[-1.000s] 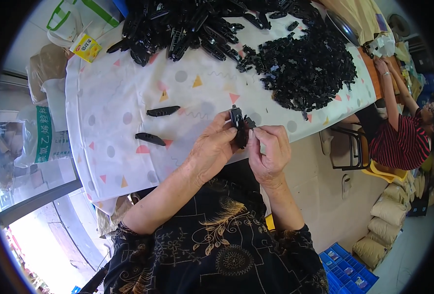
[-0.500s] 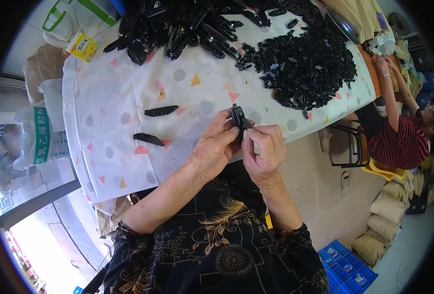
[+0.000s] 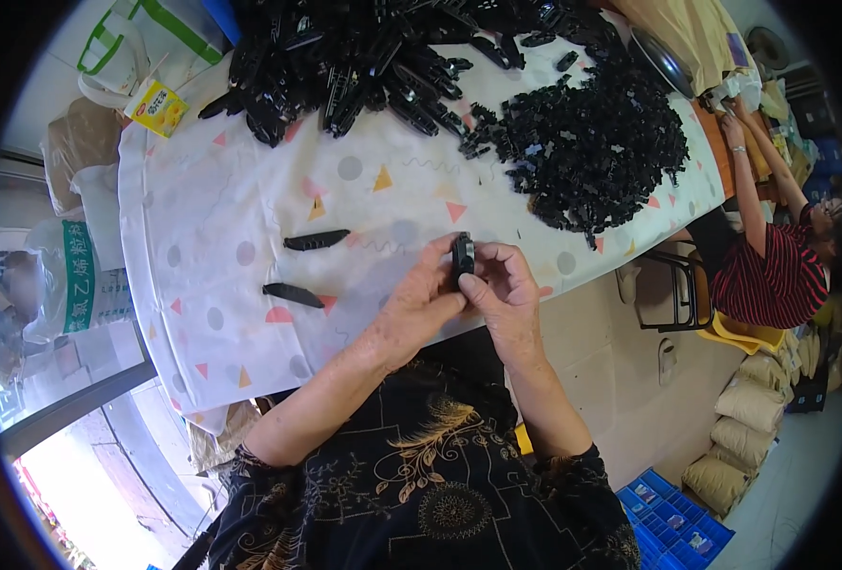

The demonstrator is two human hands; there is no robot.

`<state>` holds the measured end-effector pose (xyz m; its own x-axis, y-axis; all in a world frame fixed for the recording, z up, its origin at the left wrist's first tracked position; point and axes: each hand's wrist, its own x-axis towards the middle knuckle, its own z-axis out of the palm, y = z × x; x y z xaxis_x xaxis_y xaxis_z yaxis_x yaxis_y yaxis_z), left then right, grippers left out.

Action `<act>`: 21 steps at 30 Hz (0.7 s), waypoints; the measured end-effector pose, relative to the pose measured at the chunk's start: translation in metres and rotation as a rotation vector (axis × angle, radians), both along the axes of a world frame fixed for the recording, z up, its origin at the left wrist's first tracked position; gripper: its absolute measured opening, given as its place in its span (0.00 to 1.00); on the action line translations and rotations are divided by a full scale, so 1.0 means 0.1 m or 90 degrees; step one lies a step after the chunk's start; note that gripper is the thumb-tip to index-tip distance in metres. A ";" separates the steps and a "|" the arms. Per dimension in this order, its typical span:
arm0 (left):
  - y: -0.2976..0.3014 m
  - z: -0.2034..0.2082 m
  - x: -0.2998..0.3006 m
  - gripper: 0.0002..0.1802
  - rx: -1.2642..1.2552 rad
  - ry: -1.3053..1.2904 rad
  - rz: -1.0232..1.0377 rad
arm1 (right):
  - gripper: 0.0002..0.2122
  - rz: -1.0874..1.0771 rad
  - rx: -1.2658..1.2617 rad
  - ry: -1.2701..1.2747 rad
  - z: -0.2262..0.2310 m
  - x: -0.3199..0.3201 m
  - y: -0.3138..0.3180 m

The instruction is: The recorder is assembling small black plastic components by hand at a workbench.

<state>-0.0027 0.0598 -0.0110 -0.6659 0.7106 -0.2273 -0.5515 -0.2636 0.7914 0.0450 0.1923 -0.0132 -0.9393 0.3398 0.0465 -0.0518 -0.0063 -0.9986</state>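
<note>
Between my two hands, just over the table's near edge, stands a small black plastic part [image 3: 463, 255], held nearly upright. My left hand [image 3: 423, 290] grips its left side with thumb and fingers. My right hand [image 3: 503, 290] presses its thumb on the lower end while the fingers curl behind. Two long black plastic pieces lie on the cloth left of my hands: an upper piece [image 3: 316, 240] and a lower piece [image 3: 293, 295]. Beyond are a heap of long black pieces [image 3: 345, 66] and, to its right, a pile of small black parts [image 3: 592, 152].
A patterned white cloth [image 3: 212, 190] covers the table. At its far left corner stands a yellow box [image 3: 158, 107]. A co-worker in a striped shirt [image 3: 773, 275] sits at the right. Blue crates [image 3: 673, 518] and stacked sacks [image 3: 749, 408] are on the floor at right.
The black part has turned more upright in my hands. My right hand has shifted from a fingertip pinch to a thumb press, its fingers behind the part. The view has tilted slightly.
</note>
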 end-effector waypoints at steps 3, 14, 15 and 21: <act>-0.03 -0.02 -0.04 0.36 -0.040 0.093 -0.021 | 0.15 0.093 -0.255 -0.100 0.05 0.00 0.03; -0.07 -0.01 -0.39 0.37 -0.121 0.204 -0.068 | 0.14 0.171 -0.251 -0.111 -0.01 -0.28 0.05; -0.07 -0.02 -0.42 0.36 -0.118 0.229 -0.064 | 0.14 0.169 -0.251 -0.096 -0.03 -0.30 0.04; -0.03 -0.04 -0.65 0.33 -0.165 0.287 -0.052 | 0.12 0.126 -0.251 -0.086 -0.04 -0.51 0.01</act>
<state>-0.0678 0.0567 -0.0151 -0.6825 0.7232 -0.1057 -0.1516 0.0015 0.9884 -0.0056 0.1934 -0.0167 -0.9767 0.1199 -0.1780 0.1198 -0.3833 -0.9158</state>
